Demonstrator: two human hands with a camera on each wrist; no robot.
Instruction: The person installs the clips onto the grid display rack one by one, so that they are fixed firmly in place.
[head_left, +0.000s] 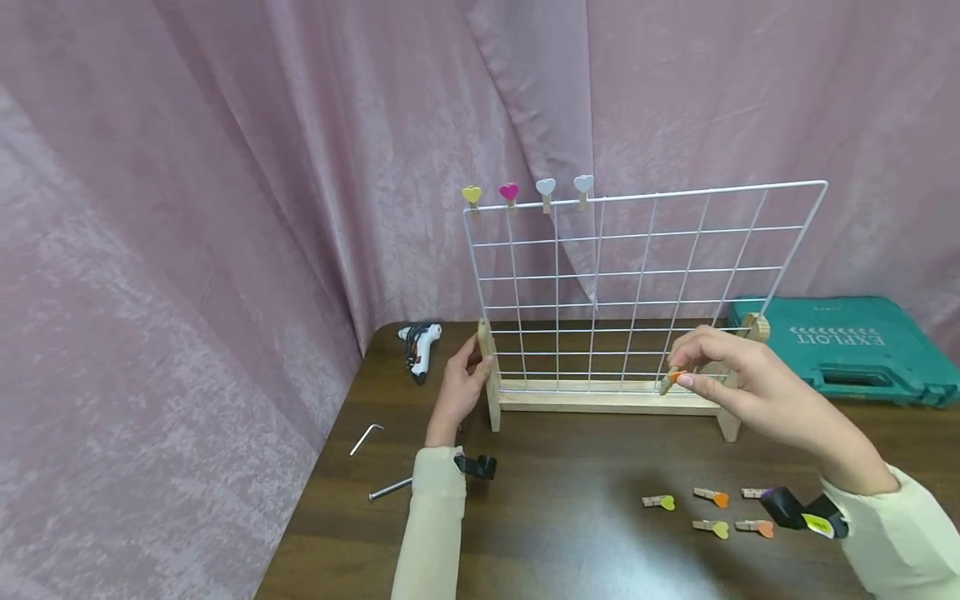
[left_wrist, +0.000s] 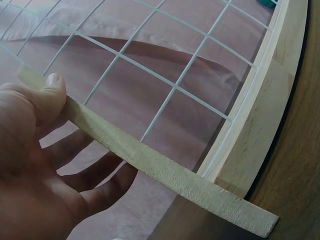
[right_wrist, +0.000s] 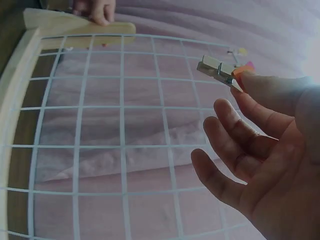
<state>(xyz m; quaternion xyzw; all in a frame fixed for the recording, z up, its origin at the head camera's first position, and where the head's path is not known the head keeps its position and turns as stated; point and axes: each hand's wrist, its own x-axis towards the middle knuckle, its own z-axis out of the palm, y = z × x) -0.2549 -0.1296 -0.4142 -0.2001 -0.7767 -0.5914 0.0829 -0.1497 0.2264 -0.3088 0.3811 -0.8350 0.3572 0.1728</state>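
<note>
A white wire grid [head_left: 622,271] stands in a wooden frame, its bottom along a wooden bar [head_left: 600,402]. My left hand [head_left: 459,387] grips the left wooden upright [left_wrist: 150,162], thumb on one side and fingers on the other. Between thumb and forefinger, my right hand [head_left: 738,383] pinches a small wooden clothespin [right_wrist: 215,70] with an orange heart, in front of the grid's lower right. The other fingers of that hand stay apart from the clothespin. Along the grid's top left sit clothespins with a yellow heart [head_left: 472,195], a pink heart [head_left: 509,192] and two white hearts [head_left: 546,187].
Several heart clothespins [head_left: 708,528] lie on the table's front right. A green tool case [head_left: 847,333] is behind the right hand. To the left are a glue gun [head_left: 423,346], a hex key [head_left: 366,438] and a metal bolt [head_left: 390,489]. Pink curtain hangs behind.
</note>
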